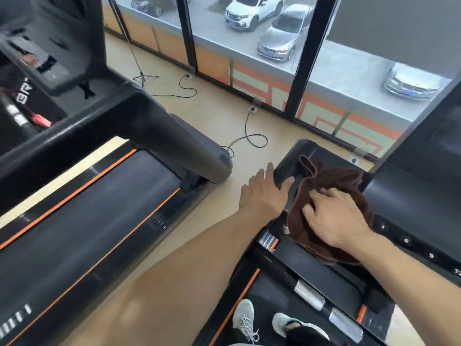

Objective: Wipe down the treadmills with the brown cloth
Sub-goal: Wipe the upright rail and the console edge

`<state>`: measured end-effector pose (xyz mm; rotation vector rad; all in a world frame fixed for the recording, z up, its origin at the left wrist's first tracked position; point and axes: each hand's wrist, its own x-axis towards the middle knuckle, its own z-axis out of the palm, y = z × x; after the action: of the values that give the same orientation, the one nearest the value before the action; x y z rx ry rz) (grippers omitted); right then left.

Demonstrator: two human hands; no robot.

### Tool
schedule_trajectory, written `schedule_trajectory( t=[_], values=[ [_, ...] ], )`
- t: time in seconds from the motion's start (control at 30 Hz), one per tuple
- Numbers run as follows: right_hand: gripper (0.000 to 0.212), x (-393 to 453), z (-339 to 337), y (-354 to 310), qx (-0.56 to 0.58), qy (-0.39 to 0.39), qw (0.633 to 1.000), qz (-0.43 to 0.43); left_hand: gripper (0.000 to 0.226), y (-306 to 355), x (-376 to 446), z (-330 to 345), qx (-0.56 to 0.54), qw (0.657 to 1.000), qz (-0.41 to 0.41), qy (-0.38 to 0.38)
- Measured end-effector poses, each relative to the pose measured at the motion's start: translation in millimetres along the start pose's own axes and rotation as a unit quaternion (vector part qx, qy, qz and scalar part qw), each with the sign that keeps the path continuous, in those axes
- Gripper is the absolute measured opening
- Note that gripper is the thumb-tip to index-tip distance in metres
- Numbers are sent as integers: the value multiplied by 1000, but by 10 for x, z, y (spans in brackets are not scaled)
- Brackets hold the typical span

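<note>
Standing on the right-hand treadmill (311, 275), we are looking down past its console (411, 211) to the tan floor (219, 116), with a second treadmill (87, 196) lying well apart on our left and a window wall (249, 46) ahead showing parked cars. We are working on the black front arm (291, 161) of our own machine. The brown cloth (331, 181) is lying bunched over that arm, one loose corner trailing forward toward the window. It is looking soft, light and limp, so we are judging that it will fold and slide rather than resist; flat pressure on its thick middle should be steering it better than a pinch at an edge. Our right hand (336, 216) is pressing down on the near half of the cloth, fingers spread and only slightly bent, not clamped round it. Our left hand (264, 193) is resting just beside the cloth on the arm's left edge, fingers extended, gripping nothing. Two black power cords (249, 138) are curling across the floor.
</note>
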<state>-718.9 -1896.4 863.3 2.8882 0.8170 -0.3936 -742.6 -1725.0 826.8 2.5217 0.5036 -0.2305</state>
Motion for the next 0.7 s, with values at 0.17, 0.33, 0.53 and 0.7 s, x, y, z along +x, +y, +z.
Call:
schedule_trajectory(
  t=[0.17,0.33,0.53,0.7],
  values=[
    [52,-90,-221,-41,-114,-42,993,-14,82,17,49,-15,-26,999,-14,-19],
    [31,76,-94,-18,22,-35,999,8,78,19,72,43,19,1000,-9,5],
    [27,27,-328,66,-163,-106,979,-69,74,-16,114,49,15,1000,-22,5],
    [41,183,-217,-59,-114,-113,986,-36,69,7,87,52,7,1000,-15,26]
  ],
)
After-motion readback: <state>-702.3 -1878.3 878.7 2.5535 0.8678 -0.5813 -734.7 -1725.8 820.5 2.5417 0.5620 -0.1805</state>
